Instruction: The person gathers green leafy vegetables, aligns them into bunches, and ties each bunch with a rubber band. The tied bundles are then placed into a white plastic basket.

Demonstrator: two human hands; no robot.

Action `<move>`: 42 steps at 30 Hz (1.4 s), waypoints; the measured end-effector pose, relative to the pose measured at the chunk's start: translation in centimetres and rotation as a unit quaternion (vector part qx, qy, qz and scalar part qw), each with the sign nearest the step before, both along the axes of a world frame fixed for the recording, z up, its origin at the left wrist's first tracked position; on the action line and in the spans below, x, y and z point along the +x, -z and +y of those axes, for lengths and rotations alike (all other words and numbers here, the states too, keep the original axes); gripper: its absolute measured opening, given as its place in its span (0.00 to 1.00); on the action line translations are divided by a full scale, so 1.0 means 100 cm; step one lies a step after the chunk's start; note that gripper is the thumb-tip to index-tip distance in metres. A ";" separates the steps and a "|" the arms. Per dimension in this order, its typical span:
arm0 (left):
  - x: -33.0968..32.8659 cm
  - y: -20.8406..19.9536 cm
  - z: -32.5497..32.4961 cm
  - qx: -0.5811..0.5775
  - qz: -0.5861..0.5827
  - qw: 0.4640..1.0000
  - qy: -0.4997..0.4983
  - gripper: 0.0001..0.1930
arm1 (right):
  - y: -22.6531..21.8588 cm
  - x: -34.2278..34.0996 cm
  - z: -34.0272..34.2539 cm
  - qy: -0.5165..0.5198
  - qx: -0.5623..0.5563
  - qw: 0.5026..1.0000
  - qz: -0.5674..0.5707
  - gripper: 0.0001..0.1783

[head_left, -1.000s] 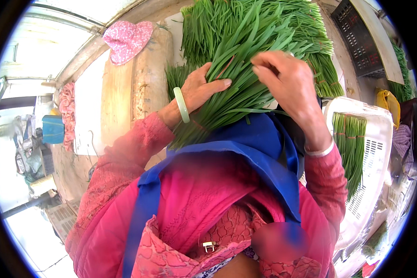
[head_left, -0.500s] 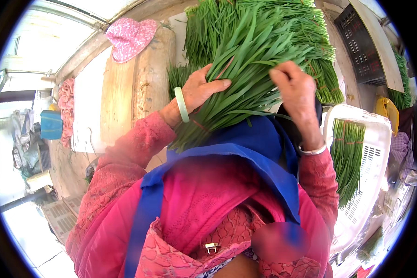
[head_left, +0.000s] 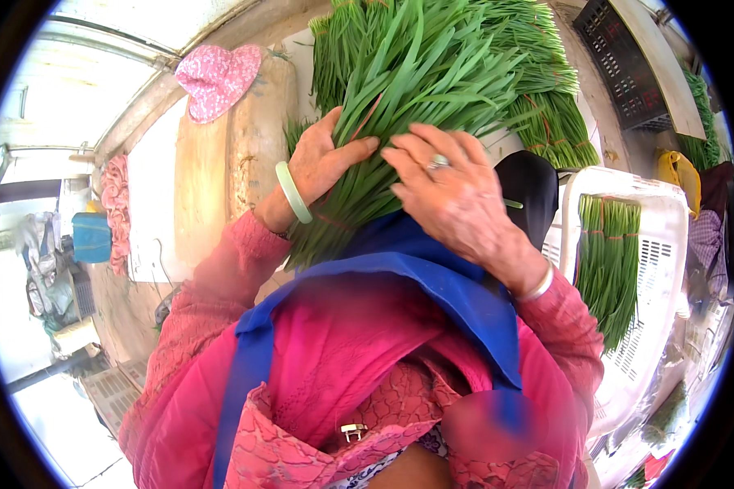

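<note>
Since tied bundles lie in a broad green pile (head_left: 546, 61) just beyond the held bundle (head_left: 416, 81), much of your lot looks finished; the full count is hidden.

White crate (head_left: 628, 181), one: to the right of the held bundle, apart from it. Contents: tied crate greens (head_left: 607, 269), apparently done; how many bundles you have there is unclear.

Held bundle, one: long green leaves, slanting from above your blue apron (head_left: 383, 269) toward the pile, overlapping it in view. Already banded, though blades splay loosely at the far end; judged well along, with some tidying perhaps left to you.

Right hand (head_left: 457, 187), yours: at the near right edge of the held bundle, back upward, wrist bent inward, fingers half curled and slightly spread. No firm hold shows; whether your fingertips touch leaves, you cannot tell through the blur.

Left hand (head_left: 322, 163), yours: at the left side of the held bundle, partly closed around it, thumb laid across the top, fingers mostly hidden along the far side.

Red band (head_left: 369, 116), one: across the held bundle, just past your left thumb.

Ring (head_left: 438, 161), one: on your right hand, beside the held bundle.
</note>
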State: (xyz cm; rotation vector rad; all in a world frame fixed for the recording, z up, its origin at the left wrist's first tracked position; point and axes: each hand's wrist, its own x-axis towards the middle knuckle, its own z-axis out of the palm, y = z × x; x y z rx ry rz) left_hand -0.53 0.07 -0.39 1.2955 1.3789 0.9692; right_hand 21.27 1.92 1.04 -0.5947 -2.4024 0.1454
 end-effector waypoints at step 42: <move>-0.018 0.035 0.009 -0.106 -0.203 0.973 -0.035 0.24 | 0.049 -0.005 0.026 0.142 -0.409 0.894 0.114 0.17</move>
